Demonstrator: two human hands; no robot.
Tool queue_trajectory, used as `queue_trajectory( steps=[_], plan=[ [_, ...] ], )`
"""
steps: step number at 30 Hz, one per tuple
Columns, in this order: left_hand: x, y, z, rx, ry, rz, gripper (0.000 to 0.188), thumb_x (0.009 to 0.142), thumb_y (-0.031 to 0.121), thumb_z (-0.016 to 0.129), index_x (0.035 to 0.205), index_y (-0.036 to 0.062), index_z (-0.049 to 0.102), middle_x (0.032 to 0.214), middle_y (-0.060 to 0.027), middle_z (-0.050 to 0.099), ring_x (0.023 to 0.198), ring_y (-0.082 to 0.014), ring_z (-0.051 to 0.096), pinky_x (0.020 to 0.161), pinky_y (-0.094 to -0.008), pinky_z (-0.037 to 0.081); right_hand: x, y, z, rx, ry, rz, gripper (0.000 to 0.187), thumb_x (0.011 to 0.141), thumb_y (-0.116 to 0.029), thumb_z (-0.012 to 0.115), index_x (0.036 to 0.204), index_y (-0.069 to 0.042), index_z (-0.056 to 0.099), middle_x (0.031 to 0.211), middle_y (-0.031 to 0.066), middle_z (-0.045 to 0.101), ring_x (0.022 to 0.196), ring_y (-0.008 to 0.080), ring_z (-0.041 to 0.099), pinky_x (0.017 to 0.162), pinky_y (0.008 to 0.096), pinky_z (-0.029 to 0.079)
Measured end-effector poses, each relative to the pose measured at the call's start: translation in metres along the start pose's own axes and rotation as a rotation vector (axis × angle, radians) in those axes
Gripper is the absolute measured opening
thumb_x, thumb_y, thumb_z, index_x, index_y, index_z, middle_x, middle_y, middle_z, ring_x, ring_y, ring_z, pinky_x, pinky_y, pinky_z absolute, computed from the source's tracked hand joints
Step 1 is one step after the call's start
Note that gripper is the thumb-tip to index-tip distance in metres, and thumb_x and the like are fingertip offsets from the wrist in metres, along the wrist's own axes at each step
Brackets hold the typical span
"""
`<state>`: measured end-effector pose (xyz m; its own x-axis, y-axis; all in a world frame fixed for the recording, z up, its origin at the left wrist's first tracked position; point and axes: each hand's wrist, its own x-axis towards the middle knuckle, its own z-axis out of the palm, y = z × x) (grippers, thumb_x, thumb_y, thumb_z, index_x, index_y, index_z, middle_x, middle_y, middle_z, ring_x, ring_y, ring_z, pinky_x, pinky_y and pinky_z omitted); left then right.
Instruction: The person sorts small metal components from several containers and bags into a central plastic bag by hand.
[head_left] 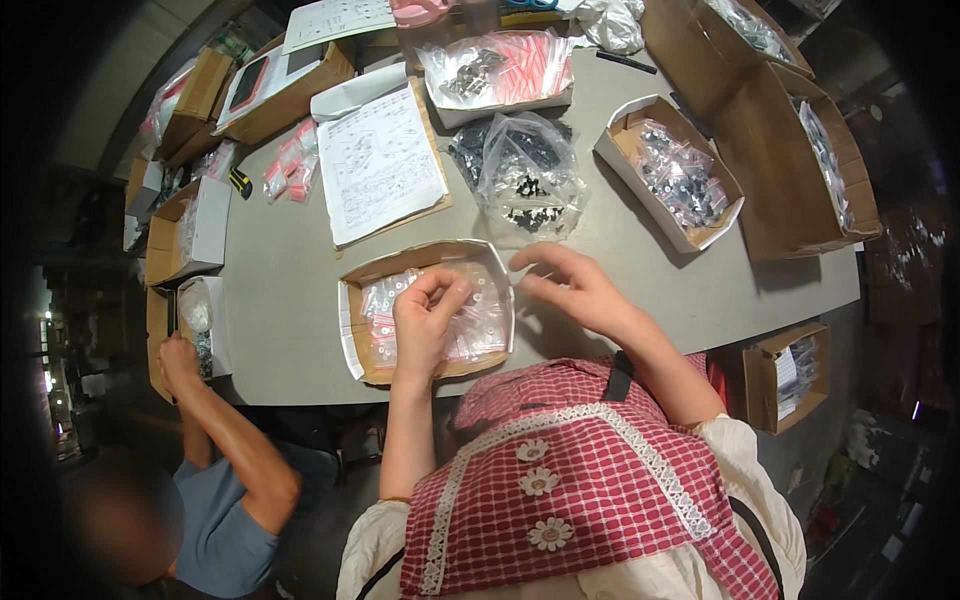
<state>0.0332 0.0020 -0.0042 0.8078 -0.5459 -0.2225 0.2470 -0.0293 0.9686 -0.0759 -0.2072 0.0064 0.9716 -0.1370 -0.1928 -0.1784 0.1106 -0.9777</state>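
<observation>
Now my left hand (425, 315) pinches a small clear bag over the box (352, 330); my right hand (570, 285) hovers open-fingered, gripping nothing, seemingly mid-sorting.

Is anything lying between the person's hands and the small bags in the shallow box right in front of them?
Nothing visible. The left hand is already over the open cardboard box, fingertips at the small clear bags inside. The right hand hovers just past the box's right edge with only bare grey table beneath it. The box has no lid.
</observation>
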Motion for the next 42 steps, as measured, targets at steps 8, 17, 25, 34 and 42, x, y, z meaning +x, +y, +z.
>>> queue_trajectory(
  steps=[8,17,25,34,42],
  plan=[
    [-0.006,0.005,0.013,-0.067,-0.039,-0.043,0.011,0.094,0.014,0.071,0.097,0.0033,0.067,0.089,-0.0034,0.071,0.08,-0.0083,0.065,0.069,-0.0224,0.048,0.017,0.008,0.009,0.063,-0.099,0.028,0.018,0.096,-0.015,0.069,0.105,0.0,0.063,0.094,0.0039,0.068,0.085,0.0107,0.065,0.076,0.0262,0.053],
    [-0.008,-0.003,0.04,-0.173,-0.072,-0.231,0.013,0.098,0.019,0.067,0.104,0.0073,0.065,0.077,0.0033,0.058,0.057,-0.0039,0.051,0.047,-0.0214,0.038,0.007,0.024,0.016,-0.006,0.015,-0.057,0.03,0.093,-0.02,0.074,0.113,-0.006,0.056,0.098,0.0005,0.055,0.087,0.0085,0.054,0.075,0.0247,0.047],
    [-0.005,-0.023,0.032,0.017,-0.089,0.138,0.023,0.098,0.02,0.066,0.108,-0.0007,0.068,0.09,-0.002,0.068,0.086,-0.0076,0.061,0.077,-0.0246,0.049,0.003,0.013,0.019,0.211,0.108,-0.074,0.012,0.093,-0.006,0.068,0.095,-0.003,0.056,0.086,0.0047,0.064,0.08,0.0144,0.063,0.08,0.029,0.052],
    [0.0,-0.01,0.034,-0.01,-0.072,0.082,0.011,0.095,0.012,0.07,0.096,0.0029,0.063,0.079,0.0015,0.064,0.069,-0.0032,0.056,0.06,-0.0214,0.046,0.001,0.0,0.008,0.191,-0.031,0.035,0.011,0.09,-0.001,0.066,0.097,-0.001,0.058,0.086,0.0045,0.062,0.068,0.0132,0.061,0.064,0.0283,0.055],
    [0.011,-0.019,0.046,-0.174,-0.111,0.073,0.012,0.099,0.015,0.066,0.098,0.0051,0.059,0.08,0.0009,0.062,0.066,-0.003,0.056,0.052,-0.0185,0.044,-0.004,-0.001,-0.007,0.188,-0.007,0.052,0.011,0.094,-0.008,0.066,0.092,0.001,0.061,0.078,0.0063,0.064,0.06,0.0151,0.063,0.055,0.0299,0.055]
  ],
)
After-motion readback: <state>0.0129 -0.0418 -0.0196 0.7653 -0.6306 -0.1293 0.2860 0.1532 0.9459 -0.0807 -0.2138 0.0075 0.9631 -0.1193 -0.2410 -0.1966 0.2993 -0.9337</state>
